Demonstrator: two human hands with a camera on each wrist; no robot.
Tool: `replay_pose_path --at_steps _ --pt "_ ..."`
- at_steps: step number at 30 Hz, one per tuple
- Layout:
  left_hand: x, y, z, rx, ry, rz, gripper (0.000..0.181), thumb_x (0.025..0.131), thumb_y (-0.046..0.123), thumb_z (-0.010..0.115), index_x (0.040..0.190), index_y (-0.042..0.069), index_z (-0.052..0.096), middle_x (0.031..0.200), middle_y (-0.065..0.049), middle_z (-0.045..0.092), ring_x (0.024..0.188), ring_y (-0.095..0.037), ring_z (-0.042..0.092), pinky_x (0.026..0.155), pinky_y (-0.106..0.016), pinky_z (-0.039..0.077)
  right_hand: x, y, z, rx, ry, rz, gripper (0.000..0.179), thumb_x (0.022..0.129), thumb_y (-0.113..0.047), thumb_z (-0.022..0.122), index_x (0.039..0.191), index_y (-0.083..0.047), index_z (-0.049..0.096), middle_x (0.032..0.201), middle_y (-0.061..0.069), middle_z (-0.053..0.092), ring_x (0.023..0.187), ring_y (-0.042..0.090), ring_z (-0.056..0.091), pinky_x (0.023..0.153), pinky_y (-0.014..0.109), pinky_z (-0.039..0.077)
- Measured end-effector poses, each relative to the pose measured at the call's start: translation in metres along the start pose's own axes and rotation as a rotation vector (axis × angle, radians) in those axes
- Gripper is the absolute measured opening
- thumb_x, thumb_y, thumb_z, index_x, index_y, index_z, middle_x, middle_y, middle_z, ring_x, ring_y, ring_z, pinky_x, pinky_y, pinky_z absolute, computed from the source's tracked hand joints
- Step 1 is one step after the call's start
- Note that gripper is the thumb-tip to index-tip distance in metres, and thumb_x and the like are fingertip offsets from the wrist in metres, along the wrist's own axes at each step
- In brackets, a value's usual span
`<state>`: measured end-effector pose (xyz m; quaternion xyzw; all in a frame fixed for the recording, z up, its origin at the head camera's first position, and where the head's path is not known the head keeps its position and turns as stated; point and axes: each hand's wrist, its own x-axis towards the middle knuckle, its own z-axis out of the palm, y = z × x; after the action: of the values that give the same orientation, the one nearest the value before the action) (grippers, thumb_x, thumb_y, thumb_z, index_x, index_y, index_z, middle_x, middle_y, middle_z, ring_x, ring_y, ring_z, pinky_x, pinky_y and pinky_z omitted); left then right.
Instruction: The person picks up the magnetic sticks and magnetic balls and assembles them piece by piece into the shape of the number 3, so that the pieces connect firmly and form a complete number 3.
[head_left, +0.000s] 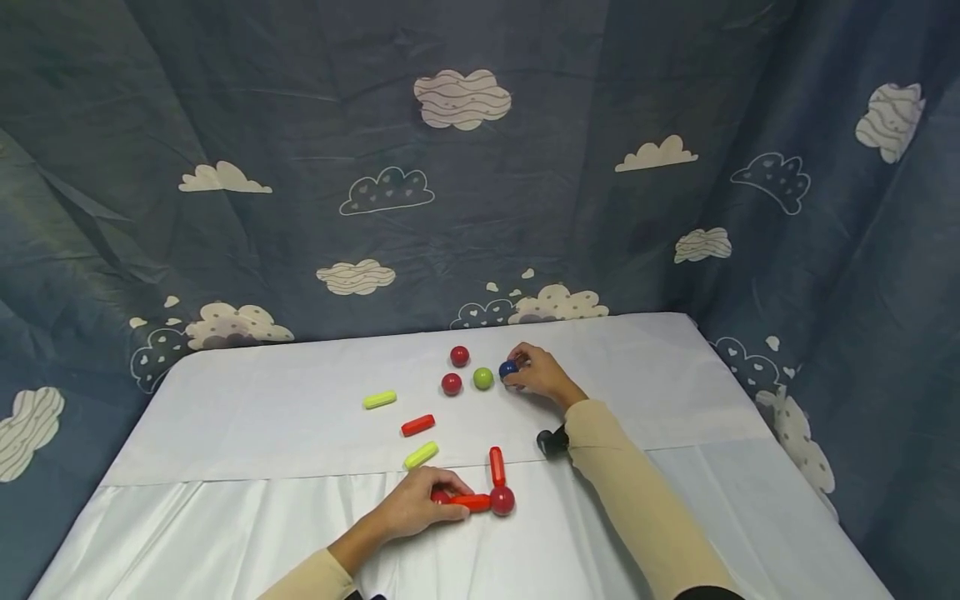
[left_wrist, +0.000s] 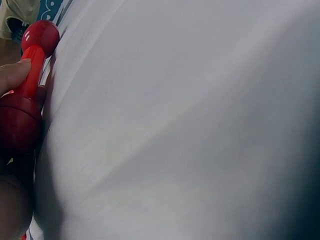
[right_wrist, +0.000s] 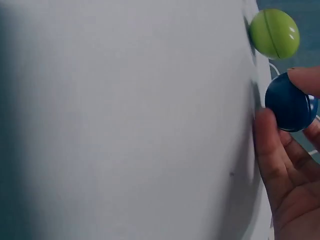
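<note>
In the head view my left hand (head_left: 416,502) grips a red rod (head_left: 471,502) between thumb and fingers. The rod joins a red ball (head_left: 502,501) at its right end, and another red ball (left_wrist: 19,122) shows at its near end in the left wrist view. A second red rod (head_left: 497,467) extends from the right-hand ball toward the back. Farther back, my right hand (head_left: 542,373) pinches a blue ball (right_wrist: 289,104) between thumb and fingers, close over the white cloth. Just left of it sits a green ball (head_left: 483,378).
Two loose red balls, the back one (head_left: 460,357) and the front one (head_left: 452,384), lie left of the green ball. Two yellow-green rods (head_left: 380,400) and a loose red rod (head_left: 417,425) are scattered left of centre. A cloud-patterned curtain (head_left: 525,208) hangs behind the table.
</note>
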<state>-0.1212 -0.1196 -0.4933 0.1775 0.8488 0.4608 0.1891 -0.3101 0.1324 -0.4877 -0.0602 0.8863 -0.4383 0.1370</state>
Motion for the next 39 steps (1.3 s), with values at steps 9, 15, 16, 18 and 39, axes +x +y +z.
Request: replay_pose_path --at_steps 9,15,16,18,39 --pt "0.0 -0.001 0.001 -0.007 -0.004 -0.018 0.019 0.09 0.017 0.083 0.108 0.01 0.081 0.097 0.001 0.07 0.09 -0.009 0.052 0.078 -0.024 0.039 -0.018 0.006 -0.001 0.186 -0.045 0.056 0.041 0.098 -0.006 0.07 0.136 0.003 0.058 0.114 0.02 0.063 0.082 0.019 0.072 0.079 0.033 0.064" --pt "-0.001 -0.002 -0.001 0.006 -0.001 -0.015 0.019 0.09 0.018 0.083 0.108 0.011 0.081 0.098 0.001 0.07 0.09 -0.009 0.052 0.079 -0.024 0.039 -0.033 0.004 0.005 0.208 -0.074 0.05 0.034 0.097 -0.011 0.074 0.127 0.003 0.063 0.116 0.018 0.066 0.083 0.017 0.072 0.083 0.031 0.063" --pt "-0.001 -0.002 -0.002 0.005 -0.001 -0.016 0.019 0.09 0.018 0.083 0.108 0.011 0.081 0.098 0.0 0.071 0.091 -0.01 0.052 0.079 -0.024 0.039 -0.036 0.003 0.006 0.213 -0.083 0.051 0.034 0.097 -0.011 0.074 0.126 0.003 0.062 0.117 0.018 0.066 0.083 0.016 0.072 0.084 0.031 0.062" --pt "-0.001 -0.001 -0.002 0.0 -0.002 -0.019 0.019 0.09 0.018 0.083 0.108 0.011 0.081 0.099 0.0 0.071 0.091 -0.01 0.052 0.08 -0.024 0.039 -0.041 0.002 0.009 0.224 -0.1 0.045 0.034 0.097 -0.012 0.075 0.125 0.002 0.063 0.118 0.017 0.065 0.083 0.016 0.071 0.084 0.031 0.063" --pt "0.002 -0.001 -0.001 0.004 -0.008 -0.008 0.019 0.091 0.018 0.082 0.108 0.009 0.081 0.099 -0.001 0.072 0.09 -0.007 0.051 0.081 -0.024 0.04 -0.073 -0.001 0.024 0.155 -0.323 -0.182 0.032 0.102 -0.009 0.065 0.126 0.011 0.068 0.116 0.023 0.072 0.076 0.01 0.061 0.074 0.024 0.055"
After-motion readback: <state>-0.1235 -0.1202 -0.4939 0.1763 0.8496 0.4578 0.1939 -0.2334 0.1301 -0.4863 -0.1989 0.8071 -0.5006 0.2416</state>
